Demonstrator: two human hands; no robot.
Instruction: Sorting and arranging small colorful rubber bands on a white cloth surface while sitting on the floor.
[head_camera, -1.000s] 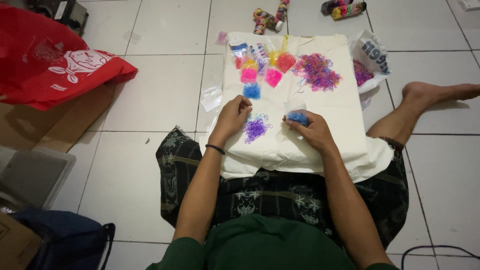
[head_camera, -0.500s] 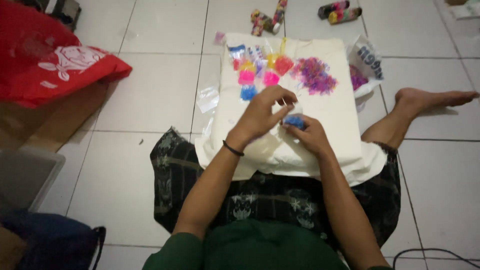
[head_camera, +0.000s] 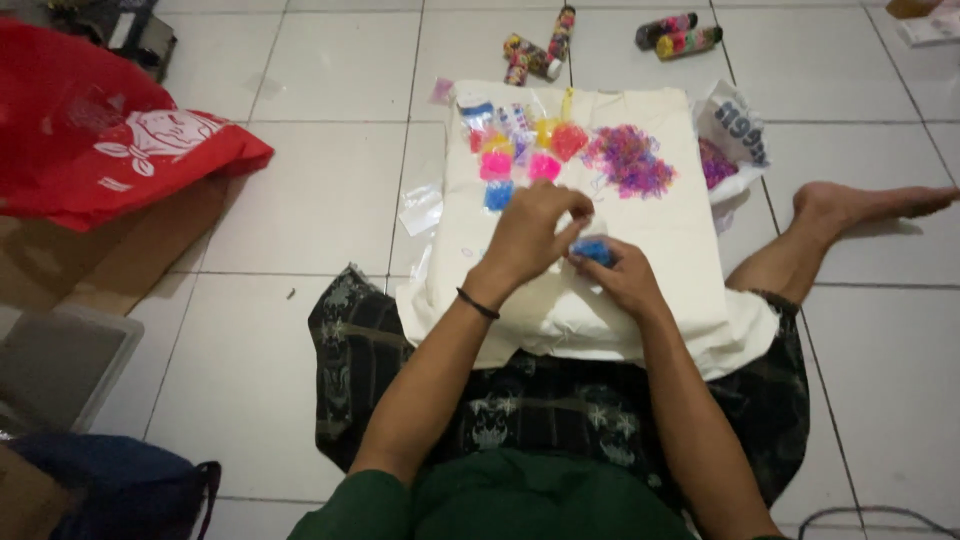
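Observation:
I sit on a tiled floor with a white cloth (head_camera: 690, 250) spread over my lap. My right hand (head_camera: 625, 275) holds a small bunch of blue rubber bands (head_camera: 592, 249) above the cloth. My left hand (head_camera: 530, 232) is raised just left of it, fingers pinched together at the blue bunch. Whether they grip a band is too small to tell. Farther out on the cloth lie small bags of pink, yellow, red and blue bands (head_camera: 520, 150) and a loose purple-pink pile (head_camera: 630, 160).
A red plastic bag (head_camera: 110, 150) lies at the left on cardboard. Several tubes of coloured bands (head_camera: 540, 45) lie beyond the cloth. A white bag with purple bands (head_camera: 735, 140) sits at the right. My bare foot (head_camera: 860, 205) stretches right. A dark bag (head_camera: 120, 485) is lower left.
My left hand lifted off the purple band pile on the cloth and came across to the blue bunch in my right hand. The view shifted slightly.

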